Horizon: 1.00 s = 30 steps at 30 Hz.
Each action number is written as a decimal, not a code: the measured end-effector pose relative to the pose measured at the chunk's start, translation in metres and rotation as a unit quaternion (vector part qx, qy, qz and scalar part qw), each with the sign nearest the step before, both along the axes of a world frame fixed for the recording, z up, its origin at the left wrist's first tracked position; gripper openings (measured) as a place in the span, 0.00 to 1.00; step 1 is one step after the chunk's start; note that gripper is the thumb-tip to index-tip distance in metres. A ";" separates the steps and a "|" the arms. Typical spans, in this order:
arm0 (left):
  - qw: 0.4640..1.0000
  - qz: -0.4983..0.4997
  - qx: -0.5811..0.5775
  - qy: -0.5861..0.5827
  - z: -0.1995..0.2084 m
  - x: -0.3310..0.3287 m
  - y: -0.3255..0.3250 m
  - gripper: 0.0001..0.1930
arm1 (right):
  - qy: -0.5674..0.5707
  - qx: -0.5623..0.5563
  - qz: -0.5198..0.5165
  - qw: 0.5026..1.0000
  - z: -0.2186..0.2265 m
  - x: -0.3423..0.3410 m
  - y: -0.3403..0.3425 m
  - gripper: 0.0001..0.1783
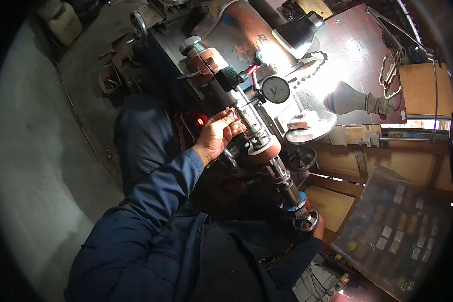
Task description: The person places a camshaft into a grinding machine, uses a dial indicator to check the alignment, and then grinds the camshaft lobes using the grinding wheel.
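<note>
The person's right hand (318, 226) is at the small round metal wheel (313, 221) on the near end of the machine. Most of it is hidden behind the rim, so one cannot tell if it grips. The left hand (219, 133) is farther up. Its thumb and fingers are bent in close together, right by the shiny metal shaft (252, 123). One cannot tell if it pinches something or only touches the shaft.

Another wheel (230, 160) sits just below the left hand. The person's leg (145, 136) is on the left, with a dark gap between it and the wrist. The machine shuts in the fingers' right side.

The shaft is just to the right of the left fingertips and slants down past a brownish collar (265, 150) toward the right hand. Across it is a round dial gauge (276, 89), near the fingers but apart. Farther back, a black lamp (298, 36) shines over a reddish-brown table (356, 25).
</note>
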<state>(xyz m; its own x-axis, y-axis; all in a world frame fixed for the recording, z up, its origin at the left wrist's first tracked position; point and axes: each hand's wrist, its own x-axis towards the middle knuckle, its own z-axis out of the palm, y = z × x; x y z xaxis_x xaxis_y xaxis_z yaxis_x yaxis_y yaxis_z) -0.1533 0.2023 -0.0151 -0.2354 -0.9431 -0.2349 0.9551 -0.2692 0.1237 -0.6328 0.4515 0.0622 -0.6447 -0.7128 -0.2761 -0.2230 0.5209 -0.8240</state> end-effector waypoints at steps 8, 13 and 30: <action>1.000 -0.002 0.012 -0.021 0.014 0.002 0.000 0.06 | -0.059 0.077 -0.046 0.994 -0.008 0.028 0.011 0.11; 0.999 -0.011 0.003 -0.040 0.007 0.001 0.000 0.08 | -0.069 0.154 -0.024 0.985 0.013 0.053 0.025 0.08; 0.998 -0.011 -0.028 -0.060 0.002 -0.003 0.003 0.04 | -0.136 0.093 0.110 0.980 0.087 0.050 0.032 0.18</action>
